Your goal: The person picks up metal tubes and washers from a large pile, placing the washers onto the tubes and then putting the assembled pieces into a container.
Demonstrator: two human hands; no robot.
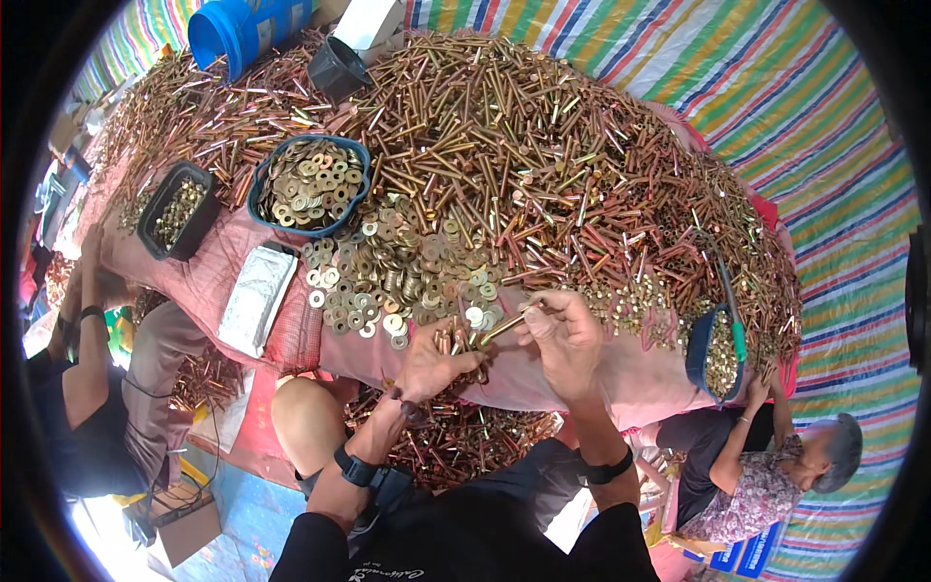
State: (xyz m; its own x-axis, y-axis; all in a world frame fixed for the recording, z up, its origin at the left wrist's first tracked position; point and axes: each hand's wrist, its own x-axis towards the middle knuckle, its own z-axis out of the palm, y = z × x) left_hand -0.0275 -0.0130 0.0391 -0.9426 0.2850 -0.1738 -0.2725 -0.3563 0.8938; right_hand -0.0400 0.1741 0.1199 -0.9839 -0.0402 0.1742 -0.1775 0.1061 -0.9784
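In front of me, my left hand (432,364) is closed around several gold-coloured bolts, their ends poking out past the fingers. My right hand (565,341) pinches one long bolt (502,326) between thumb and fingers, tilted, its lower end close to the left hand. Just beyond both hands lies a heap of loose flat washers (412,262) on pink cloth. A blue basin (335,229) full of washers stands behind that heap to the left. Small nuts (621,310) are scattered to the right of my right hand.
A large mound of bolts (562,155) covers the far side. A silver packet (257,299) and black tub (199,233) of nuts lie left; a dark blue tub (697,361) and green-handled tool (739,341) lie right. A blue bucket (218,39) lies far left. Co-workers (747,485) sit either side.
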